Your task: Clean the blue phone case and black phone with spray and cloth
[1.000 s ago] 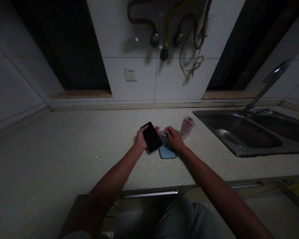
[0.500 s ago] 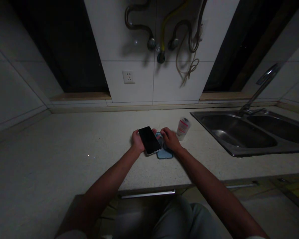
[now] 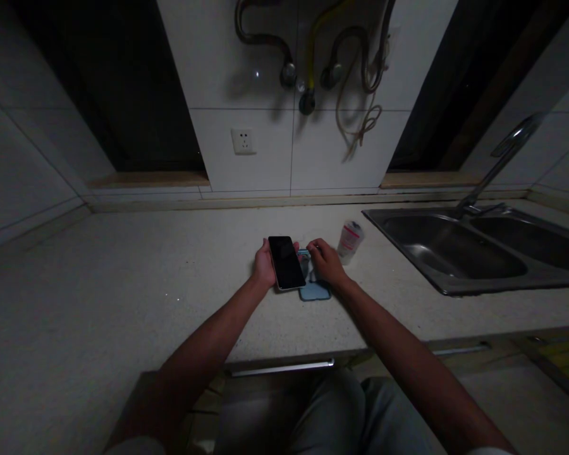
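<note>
Phone (image 3: 287, 262) clasped in the left hand (image 3: 264, 262), right hand (image 3: 326, 259) curled by the blue case (image 3: 315, 291), its hold unclear.

And here's my count: two hands of mine out there, one left (image 3: 264, 264) and one right (image 3: 329, 262), with one phone (image 3: 287, 264), one blue case (image 3: 315, 291), one cup (image 3: 350, 240)! Over on the right, one sink (image 3: 502, 285), two basins (image 3: 455, 248), one tap (image 3: 495, 167). Far wall now: one socket (image 3: 243, 141), one yellow hose (image 3: 312, 54), one pale cord (image 3: 367, 123), and dark hoses (image 3: 263, 38), two, I'd say, though the gloom makes that shaky. Two dark windows (image 3: 95, 82), left and right! Near side, two drawer handles (image 3: 284, 368), two knees (image 3: 334, 404)!
</note>
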The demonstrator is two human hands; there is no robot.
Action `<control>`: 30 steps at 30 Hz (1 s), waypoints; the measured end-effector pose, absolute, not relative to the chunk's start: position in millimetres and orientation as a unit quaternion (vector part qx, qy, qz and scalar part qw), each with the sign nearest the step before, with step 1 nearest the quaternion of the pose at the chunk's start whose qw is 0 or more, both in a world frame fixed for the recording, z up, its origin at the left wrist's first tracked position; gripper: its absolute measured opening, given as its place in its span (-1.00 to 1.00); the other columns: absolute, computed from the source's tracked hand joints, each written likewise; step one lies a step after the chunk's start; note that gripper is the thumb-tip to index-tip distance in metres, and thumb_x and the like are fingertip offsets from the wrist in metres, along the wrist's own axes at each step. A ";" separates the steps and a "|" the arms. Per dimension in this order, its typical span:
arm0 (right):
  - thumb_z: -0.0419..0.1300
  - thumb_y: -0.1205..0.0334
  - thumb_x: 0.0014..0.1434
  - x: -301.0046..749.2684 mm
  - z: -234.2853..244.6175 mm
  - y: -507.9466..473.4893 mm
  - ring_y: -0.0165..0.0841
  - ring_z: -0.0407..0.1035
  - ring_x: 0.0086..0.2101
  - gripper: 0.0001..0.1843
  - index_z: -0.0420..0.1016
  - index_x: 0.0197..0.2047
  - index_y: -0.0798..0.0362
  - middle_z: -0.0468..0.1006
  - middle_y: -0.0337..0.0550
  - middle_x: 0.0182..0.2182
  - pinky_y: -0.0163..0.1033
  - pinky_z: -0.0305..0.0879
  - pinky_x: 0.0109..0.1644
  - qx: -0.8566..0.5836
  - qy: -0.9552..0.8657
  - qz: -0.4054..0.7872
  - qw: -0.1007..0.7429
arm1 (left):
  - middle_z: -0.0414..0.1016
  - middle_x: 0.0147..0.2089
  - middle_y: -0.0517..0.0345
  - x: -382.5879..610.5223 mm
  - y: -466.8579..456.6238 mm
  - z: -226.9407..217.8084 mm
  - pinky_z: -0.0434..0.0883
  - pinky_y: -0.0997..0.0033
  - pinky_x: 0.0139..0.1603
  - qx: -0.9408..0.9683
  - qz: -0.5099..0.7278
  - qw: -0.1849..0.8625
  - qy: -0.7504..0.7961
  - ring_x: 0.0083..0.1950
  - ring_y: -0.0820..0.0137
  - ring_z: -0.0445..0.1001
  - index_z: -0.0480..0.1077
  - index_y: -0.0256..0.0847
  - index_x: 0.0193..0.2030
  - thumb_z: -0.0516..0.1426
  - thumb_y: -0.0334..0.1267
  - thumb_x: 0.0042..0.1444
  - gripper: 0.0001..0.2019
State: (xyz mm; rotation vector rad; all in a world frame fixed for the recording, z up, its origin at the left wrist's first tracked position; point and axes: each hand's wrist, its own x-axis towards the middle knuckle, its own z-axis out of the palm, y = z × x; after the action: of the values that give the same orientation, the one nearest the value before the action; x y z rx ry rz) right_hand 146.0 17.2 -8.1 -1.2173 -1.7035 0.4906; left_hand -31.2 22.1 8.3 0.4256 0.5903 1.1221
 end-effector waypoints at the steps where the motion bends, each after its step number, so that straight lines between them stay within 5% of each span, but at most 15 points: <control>1: 0.01 -0.03 0.26 145.2 -6.9 17.2 -0.31 0.37 -0.38 -0.71 0.38 -0.29 -0.02 0.48 -0.24 -0.44 -0.26 0.26 -0.29 -0.502 -0.676 0.222 0.492 | 0.57 0.02 -0.23 -30.7 22.0 8.9 0.47 -0.07 0.06 0.199 0.521 0.785 0.272 0.13 0.04 0.51 0.43 -0.26 -0.08 -0.15 0.15 0.29 -0.46; 7: 0.13 -0.23 0.16 142.4 0.7 21.4 -0.39 0.26 -0.58 -0.58 0.35 -0.17 -0.04 0.35 -0.36 -0.54 -0.30 0.19 -0.53 -0.477 -0.511 0.392 0.598 | 0.58 -0.02 -0.24 -27.0 20.8 12.0 0.45 -0.05 0.06 0.214 0.484 0.809 0.256 0.08 0.04 0.54 0.45 -0.29 -0.04 -0.16 0.22 0.28 -0.38; 13: 0.30 -0.16 0.03 142.5 5.5 21.8 -0.32 0.45 -0.45 -0.43 0.32 0.00 -0.04 0.51 -0.25 -0.38 -0.22 0.41 -0.40 -0.415 -0.511 0.460 0.595 | 0.59 -0.03 -0.21 -22.2 21.4 10.0 0.47 -0.01 0.02 0.228 0.444 0.815 0.294 -0.01 0.03 0.57 0.47 -0.30 -0.02 -0.17 0.32 0.23 -0.28; 18: 0.19 -0.01 0.20 144.8 4.6 14.2 -0.23 0.51 -0.22 -0.61 0.40 0.05 -0.04 0.58 -0.10 -0.19 -0.10 0.48 -0.15 -0.454 -0.594 0.286 0.599 | 0.61 -0.09 -0.19 -16.9 17.1 12.5 0.44 -0.04 0.06 0.224 0.444 0.822 0.277 0.01 0.02 0.57 0.47 -0.32 0.01 -0.13 0.30 0.24 -0.30; 23: 0.07 0.21 0.30 143.7 -0.7 10.8 -0.18 0.42 0.05 -0.68 0.52 0.06 -0.06 0.56 -0.02 0.03 0.04 0.36 0.16 -0.408 -0.745 0.119 0.514 | 0.62 -0.15 -0.16 -13.3 13.3 17.0 0.45 -0.01 0.05 0.204 0.427 0.831 0.292 -0.04 0.04 0.59 0.50 -0.30 -0.05 -0.12 0.25 0.27 -0.36; 30: 0.10 0.27 0.32 133.0 -2.6 5.6 -0.09 0.31 0.19 -0.66 0.56 0.10 -0.07 0.57 -0.04 0.10 0.23 0.21 0.27 -0.350 -0.848 0.023 0.398 | 0.60 -0.34 -0.07 -13.4 18.8 10.7 0.50 0.11 -0.08 0.130 0.444 0.838 0.289 -0.23 0.13 0.61 0.50 -0.28 -0.27 -0.03 0.18 0.28 -0.46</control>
State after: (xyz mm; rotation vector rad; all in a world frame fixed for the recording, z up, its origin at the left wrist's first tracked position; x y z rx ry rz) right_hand 133.0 5.6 -2.6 -0.8864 -2.1460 0.0589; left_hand -13.4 18.8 10.7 0.2744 0.6111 0.9390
